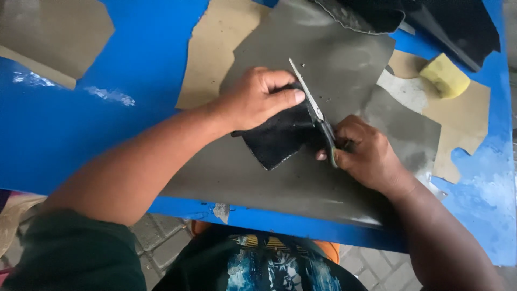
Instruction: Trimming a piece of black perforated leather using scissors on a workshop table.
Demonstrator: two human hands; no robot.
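The left hand (257, 98) presses down on a black piece of material (280, 139), its fingers (280, 98) curled closed over the piece's upper edge and the thumb lying along the top. The right hand (366, 153) is closed around the handles of a pair of scissors (315, 110), and the blades point up and away from that hand, running along the right edge of the black piece, just beside the left thumb tip. The blades look nearly shut, though the handles are hidden inside the grip.

The black piece lies between the two hands, on top of a large grey sheet (269, 172) spread over the blue counter (64, 129). Beyond the left fingers a tan sheet (215, 48) pokes out from under the grey one. Well apart from the right fingers, toward the far right, a yellow sponge (444, 75) sits on another tan sheet. A dark pile of material (447, 21) lies at the far edge of the counter, above the scissors' tips. Another olive-grey sheet (48, 32) lies far to the left of the left hand.
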